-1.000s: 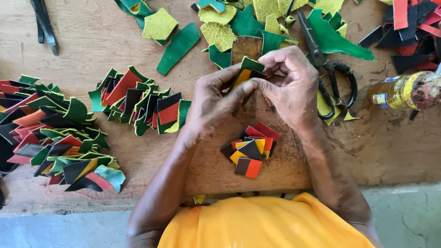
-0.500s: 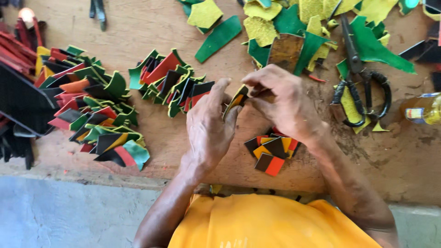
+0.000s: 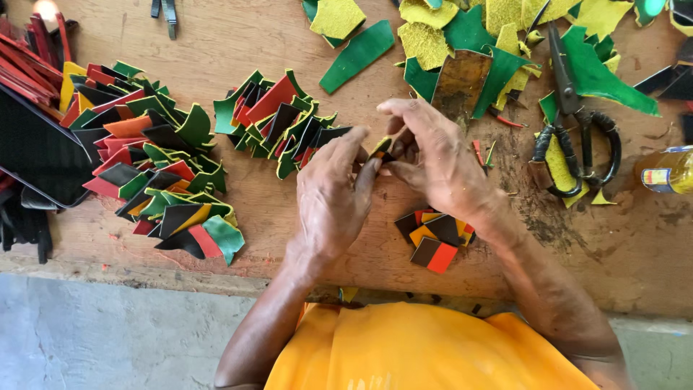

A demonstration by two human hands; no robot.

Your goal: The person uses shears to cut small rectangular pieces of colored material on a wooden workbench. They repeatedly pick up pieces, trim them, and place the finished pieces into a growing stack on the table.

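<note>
Both hands are working together over the wooden table (image 3: 216, 29), pinching one small piece (image 3: 380, 147) of yellow and black material between them; the left hand (image 3: 333, 196) is closing its thumb and forefinger on the near edge of the piece, and the right hand (image 3: 433, 155) is curling its fingers round the far side, so both are gripping it and neither is lying open. The step in hand looks like pressing or folding this piece into shape; I judge that the next move is calling for a firm, even squeeze without letting the layers slip. Just below the right hand a small stack of squares (image 3: 435, 237) in black, orange and yellow is lying on the table; beyond the left hand a heap of folded pieces (image 3: 281, 119) in green, red and black is sitting, and a larger heap (image 3: 155, 162) is lying well off to its left. Beyond the right hand, scissors (image 3: 574, 130) are resting among green and yellow scraps (image 3: 498, 36). The piece itself is mostly hidden by the fingers, so its exact shape is hard to make out; a bottle (image 3: 668, 170) is being cut off at the right edge.
</note>
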